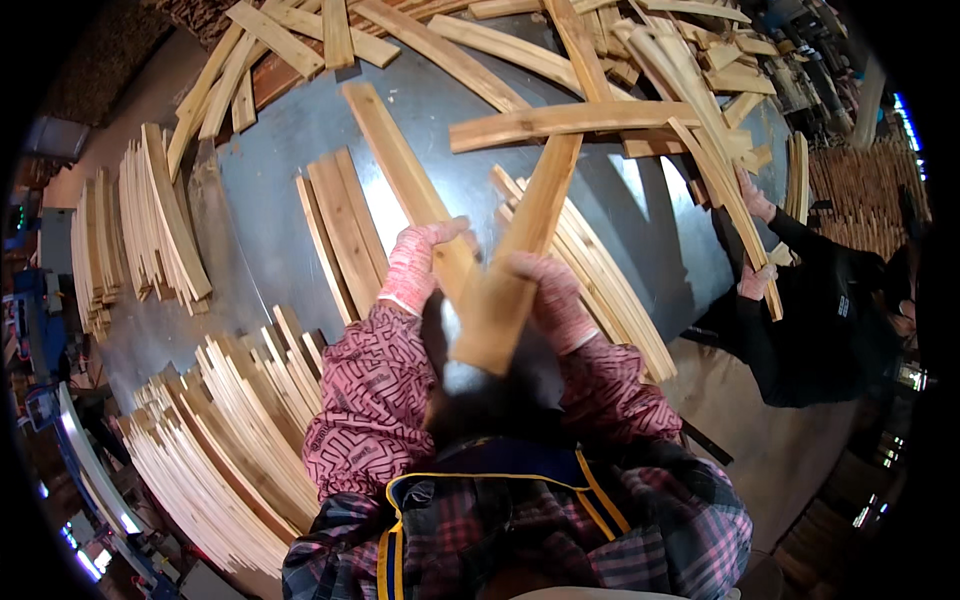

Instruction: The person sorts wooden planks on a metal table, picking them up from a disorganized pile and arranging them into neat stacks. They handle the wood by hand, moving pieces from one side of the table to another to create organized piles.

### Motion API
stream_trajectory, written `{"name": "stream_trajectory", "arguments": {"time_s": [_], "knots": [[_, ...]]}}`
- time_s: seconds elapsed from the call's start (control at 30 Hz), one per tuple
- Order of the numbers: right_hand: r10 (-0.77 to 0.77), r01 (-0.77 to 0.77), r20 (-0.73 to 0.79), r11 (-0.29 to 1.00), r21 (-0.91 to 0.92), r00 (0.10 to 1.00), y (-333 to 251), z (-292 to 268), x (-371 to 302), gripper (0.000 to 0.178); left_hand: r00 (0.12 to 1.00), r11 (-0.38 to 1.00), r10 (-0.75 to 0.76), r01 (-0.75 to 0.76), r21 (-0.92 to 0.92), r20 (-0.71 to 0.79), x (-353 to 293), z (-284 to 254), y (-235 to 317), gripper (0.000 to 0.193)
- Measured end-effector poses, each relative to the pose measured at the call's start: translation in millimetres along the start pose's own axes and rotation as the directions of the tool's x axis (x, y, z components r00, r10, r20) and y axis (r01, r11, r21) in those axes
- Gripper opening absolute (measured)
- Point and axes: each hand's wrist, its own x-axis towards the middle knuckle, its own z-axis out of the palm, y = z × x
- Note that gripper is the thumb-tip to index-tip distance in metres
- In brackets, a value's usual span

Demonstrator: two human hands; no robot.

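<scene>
Our left grip is wrapped round the left-hand board, thumb across its face. Our right grip clasps the right-hand board; its fingers are partly blurred. Both wooden boards slant above the near edge of the metal worktop, their near ends overlapping; we cannot tell whether they touch.

We judge the work partly done: aligned slat stacks occupy the near-left corner, with upright bundles along the left edge. The loose board heap along the far edge appears left to handle. At the right edge, a co-worker holds a curved slat.

We identify no containers.
</scene>
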Motion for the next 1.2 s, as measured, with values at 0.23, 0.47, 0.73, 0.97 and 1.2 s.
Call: {"name": "stream_trajectory", "arguments": {"time_s": [0.23, 0.47, 0.73, 0.97, 1.2], "knots": [[-0.246, 0.143, -0.163, 0.869, -0.474, 0.955, 90, -12, -76, 0.035, 0.724, 0.251, 0.585, 0.267, 0.931, -0.365, -74, -49, -48, 0.092], [0.001, -0.002, -0.002, 0.405, -0.914, 1.0, 96, 51, 9, 0.049, 0.478, 0.491, 0.47, 0.557, 0.67, -0.742, -96, -90, -24, 0.119], [0.042, -0.013, -0.005, 0.192, -0.981, 0.999, 179, 57, 140, 0.053, 0.59, 0.581, 0.379, 0.448, 0.68, -0.713, -67, -149, -47, 0.072], [0.38, -0.351, 0.113, 0.911, -0.215, 0.918, 195, 24, 165, 0.073, 0.662, 0.463, 0.44, 0.412, 0.785, -0.607, -49, -200, -77, 0.063], [0.264, 0.042, 0.168, 0.423, -0.905, 0.95, 176, 40, 168, 0.085, 0.697, 0.669, 0.323, 0.31, 0.676, -0.64, -64, -136, -7, 0.074]]}}
